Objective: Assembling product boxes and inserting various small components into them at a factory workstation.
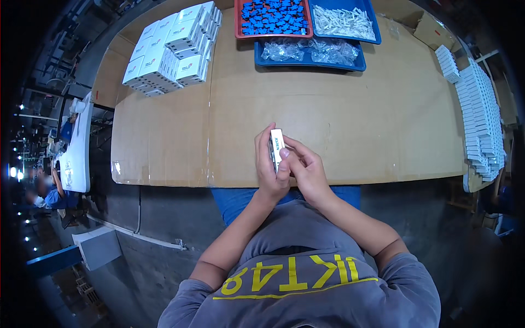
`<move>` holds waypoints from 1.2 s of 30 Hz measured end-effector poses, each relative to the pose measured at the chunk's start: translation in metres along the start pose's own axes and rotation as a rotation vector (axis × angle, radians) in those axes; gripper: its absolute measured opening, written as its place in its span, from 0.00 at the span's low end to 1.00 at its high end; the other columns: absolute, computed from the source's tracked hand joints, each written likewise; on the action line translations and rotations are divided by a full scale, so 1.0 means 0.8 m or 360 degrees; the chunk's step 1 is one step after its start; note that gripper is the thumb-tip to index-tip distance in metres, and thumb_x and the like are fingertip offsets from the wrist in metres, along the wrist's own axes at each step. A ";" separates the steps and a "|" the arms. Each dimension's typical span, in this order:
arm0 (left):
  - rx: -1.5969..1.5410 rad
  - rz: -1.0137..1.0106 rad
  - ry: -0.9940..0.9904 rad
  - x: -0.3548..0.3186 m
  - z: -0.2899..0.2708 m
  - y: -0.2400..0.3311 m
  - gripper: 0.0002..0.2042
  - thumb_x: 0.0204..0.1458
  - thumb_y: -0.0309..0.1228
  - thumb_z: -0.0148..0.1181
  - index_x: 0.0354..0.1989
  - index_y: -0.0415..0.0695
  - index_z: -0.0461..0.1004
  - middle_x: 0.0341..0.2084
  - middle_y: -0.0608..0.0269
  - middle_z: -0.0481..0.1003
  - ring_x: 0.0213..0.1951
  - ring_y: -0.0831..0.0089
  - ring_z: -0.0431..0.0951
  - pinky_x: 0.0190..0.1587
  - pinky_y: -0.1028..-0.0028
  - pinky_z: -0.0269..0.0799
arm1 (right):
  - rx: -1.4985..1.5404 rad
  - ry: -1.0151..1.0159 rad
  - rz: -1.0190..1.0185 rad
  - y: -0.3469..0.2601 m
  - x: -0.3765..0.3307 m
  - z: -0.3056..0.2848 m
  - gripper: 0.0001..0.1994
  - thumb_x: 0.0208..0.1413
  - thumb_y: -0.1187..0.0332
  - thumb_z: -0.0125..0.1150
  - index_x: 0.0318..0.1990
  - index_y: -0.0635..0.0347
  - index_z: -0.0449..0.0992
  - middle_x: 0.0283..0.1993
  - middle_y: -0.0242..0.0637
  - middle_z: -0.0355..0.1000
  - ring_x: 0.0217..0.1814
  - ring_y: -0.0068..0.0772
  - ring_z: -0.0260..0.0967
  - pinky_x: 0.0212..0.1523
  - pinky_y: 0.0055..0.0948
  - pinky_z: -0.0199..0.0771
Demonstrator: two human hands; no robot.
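A small, narrow white box [277, 143] with dark printing is held upright between both hands, above the near edge of the cardboard-covered table [328, 115]. My left hand [267, 167] wraps its left side, fingers pointing away from me. From the right, my right hand [306, 169] closes on it, the thumb pressed on the printed face near its lower end. The palms and fingers hide the lower part of the box.
White boxes [164, 52] are stacked at the far left. A red tray [238, 33] of blue parts and a blue tray [377, 38] of white pieces stand at the back; a lower blue tray [311, 66] holds clear bags. Small white boxes [481, 109] line the right edge.
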State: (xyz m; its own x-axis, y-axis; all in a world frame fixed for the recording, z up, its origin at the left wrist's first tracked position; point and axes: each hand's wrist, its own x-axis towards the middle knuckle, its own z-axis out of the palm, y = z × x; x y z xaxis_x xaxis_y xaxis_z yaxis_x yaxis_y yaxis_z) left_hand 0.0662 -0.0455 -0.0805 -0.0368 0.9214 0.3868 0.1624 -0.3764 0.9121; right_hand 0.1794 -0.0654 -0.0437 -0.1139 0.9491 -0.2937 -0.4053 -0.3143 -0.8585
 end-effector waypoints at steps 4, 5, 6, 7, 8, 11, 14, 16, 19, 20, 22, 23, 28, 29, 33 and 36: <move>-0.0020 -0.0025 0.0047 -0.007 0.000 -0.013 0.41 0.61 0.58 0.42 0.69 0.29 0.60 0.58 0.46 0.67 0.58 0.59 0.71 0.60 0.62 0.68 | -0.0124 -0.0051 -0.0139 0.005 -0.002 0.000 0.25 0.73 0.67 0.57 0.73 0.67 0.66 0.64 0.43 0.74 0.63 0.24 0.71 0.63 0.26 0.72; -0.0050 -0.0036 0.0058 -0.009 0.000 -0.015 0.41 0.60 0.57 0.42 0.68 0.29 0.61 0.57 0.47 0.68 0.58 0.59 0.71 0.60 0.62 0.68 | -0.0124 -0.0049 -0.0137 0.005 -0.003 0.001 0.25 0.73 0.67 0.57 0.73 0.67 0.66 0.64 0.43 0.74 0.63 0.24 0.71 0.63 0.26 0.72; -0.0081 -0.0048 0.0069 -0.011 0.000 -0.016 0.41 0.59 0.57 0.42 0.68 0.29 0.61 0.57 0.47 0.68 0.58 0.59 0.71 0.60 0.62 0.68 | -0.0155 -0.0052 -0.0174 0.005 -0.005 0.002 0.24 0.73 0.67 0.56 0.72 0.67 0.66 0.64 0.42 0.74 0.63 0.23 0.70 0.63 0.26 0.72; -0.0085 -0.0050 0.0064 -0.010 0.001 -0.013 0.41 0.59 0.57 0.42 0.68 0.29 0.61 0.57 0.47 0.68 0.58 0.59 0.71 0.60 0.62 0.68 | -0.0186 -0.0051 -0.0213 0.003 -0.006 0.003 0.24 0.73 0.66 0.56 0.72 0.67 0.67 0.64 0.41 0.74 0.63 0.23 0.70 0.63 0.25 0.71; -0.0153 -0.0068 0.0086 -0.010 0.002 -0.010 0.42 0.58 0.57 0.42 0.68 0.29 0.61 0.57 0.47 0.68 0.57 0.60 0.71 0.60 0.62 0.68 | -0.0187 -0.0044 -0.0212 0.001 -0.008 0.004 0.24 0.73 0.66 0.56 0.72 0.67 0.67 0.64 0.41 0.74 0.63 0.23 0.70 0.63 0.25 0.71; -0.0262 -0.0100 0.0093 -0.009 0.005 -0.002 0.42 0.59 0.58 0.42 0.69 0.29 0.59 0.58 0.47 0.67 0.57 0.59 0.71 0.61 0.61 0.67 | -0.0215 -0.0064 -0.0288 -0.002 -0.010 0.005 0.24 0.74 0.65 0.55 0.72 0.67 0.67 0.63 0.40 0.75 0.62 0.23 0.70 0.62 0.25 0.72; -0.0215 -0.0098 0.0002 -0.006 0.004 -0.002 0.45 0.62 0.61 0.43 0.72 0.27 0.55 0.60 0.44 0.64 0.59 0.57 0.70 0.63 0.59 0.66 | -0.0202 -0.0016 -0.0181 -0.004 -0.004 0.003 0.24 0.75 0.63 0.54 0.72 0.66 0.67 0.62 0.38 0.76 0.60 0.21 0.71 0.60 0.25 0.73; -0.0126 -0.0083 -0.0072 -0.003 0.000 -0.004 0.47 0.63 0.62 0.45 0.73 0.26 0.52 0.62 0.42 0.62 0.60 0.54 0.69 0.64 0.58 0.65 | -0.0108 0.0003 0.0026 -0.007 -0.001 -0.003 0.25 0.75 0.59 0.53 0.71 0.67 0.68 0.58 0.36 0.77 0.56 0.19 0.71 0.57 0.23 0.74; 0.0327 0.0208 -0.0195 0.001 -0.008 -0.014 0.51 0.64 0.68 0.42 0.78 0.30 0.43 0.65 0.44 0.60 0.61 0.56 0.69 0.64 0.60 0.65 | -0.0114 -0.0098 0.0240 -0.026 0.004 -0.019 0.27 0.76 0.52 0.50 0.72 0.60 0.68 0.60 0.38 0.74 0.57 0.21 0.71 0.55 0.25 0.76; 0.0330 0.0206 -0.0193 -0.003 -0.009 -0.014 0.51 0.64 0.68 0.42 0.78 0.30 0.43 0.65 0.44 0.60 0.61 0.56 0.69 0.64 0.60 0.65 | -0.0085 -0.0123 0.0330 -0.033 0.005 -0.020 0.27 0.76 0.51 0.49 0.73 0.58 0.67 0.64 0.40 0.71 0.59 0.22 0.70 0.54 0.26 0.77; -0.0480 -0.0548 -0.0193 -0.006 -0.009 -0.003 0.46 0.69 0.66 0.32 0.79 0.34 0.44 0.63 0.49 0.66 0.64 0.58 0.69 0.67 0.64 0.62 | -0.0275 -0.0217 0.0226 -0.012 0.010 -0.037 0.31 0.70 0.51 0.58 0.75 0.55 0.66 0.73 0.46 0.61 0.70 0.35 0.65 0.62 0.36 0.75; -0.0651 -0.0784 -0.0218 -0.003 -0.014 0.009 0.40 0.72 0.62 0.30 0.76 0.37 0.52 0.59 0.54 0.72 0.62 0.62 0.74 0.66 0.66 0.67 | -0.0798 -0.0158 -0.0347 -0.011 0.008 -0.036 0.34 0.65 0.51 0.64 0.75 0.55 0.65 0.76 0.47 0.58 0.73 0.41 0.62 0.67 0.41 0.70; -0.1158 -0.1480 -0.0199 0.003 -0.012 0.036 0.34 0.72 0.61 0.28 0.67 0.43 0.65 0.55 0.56 0.76 0.56 0.67 0.79 0.60 0.64 0.76 | -0.1562 -0.0414 -0.1390 -0.012 0.022 -0.058 0.43 0.47 0.53 0.75 0.72 0.56 0.68 0.76 0.51 0.59 0.77 0.58 0.58 0.75 0.59 0.56; -0.1232 -0.1541 -0.0226 0.002 -0.010 0.040 0.33 0.72 0.60 0.30 0.67 0.44 0.64 0.55 0.56 0.76 0.57 0.67 0.79 0.60 0.65 0.76 | -0.1569 -0.0422 -0.1391 -0.014 0.021 -0.059 0.41 0.46 0.53 0.74 0.70 0.57 0.70 0.74 0.53 0.62 0.75 0.60 0.61 0.74 0.63 0.57; -0.1343 -0.1643 -0.0224 -0.004 0.000 0.044 0.31 0.73 0.59 0.33 0.68 0.46 0.64 0.54 0.59 0.76 0.55 0.68 0.80 0.55 0.67 0.79 | -0.1580 -0.0527 -0.1420 -0.007 0.027 -0.065 0.40 0.49 0.52 0.73 0.69 0.58 0.71 0.73 0.52 0.63 0.73 0.60 0.64 0.72 0.62 0.61; -0.1317 -0.1677 -0.0188 -0.006 0.003 0.041 0.30 0.73 0.59 0.34 0.67 0.46 0.64 0.53 0.59 0.76 0.54 0.68 0.80 0.55 0.67 0.79 | -0.1487 -0.0474 -0.1502 0.017 0.032 -0.072 0.38 0.53 0.50 0.71 0.68 0.62 0.71 0.71 0.54 0.65 0.70 0.62 0.67 0.71 0.58 0.64</move>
State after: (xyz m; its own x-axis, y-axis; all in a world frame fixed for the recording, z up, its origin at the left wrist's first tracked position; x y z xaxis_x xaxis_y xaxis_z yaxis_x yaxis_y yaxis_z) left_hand 0.0743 -0.0616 -0.0530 0.3171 0.7928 -0.5205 -0.5306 0.6032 0.5955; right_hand 0.2231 -0.0464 -0.0868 -0.3757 0.7401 0.5577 0.3094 0.6675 -0.6773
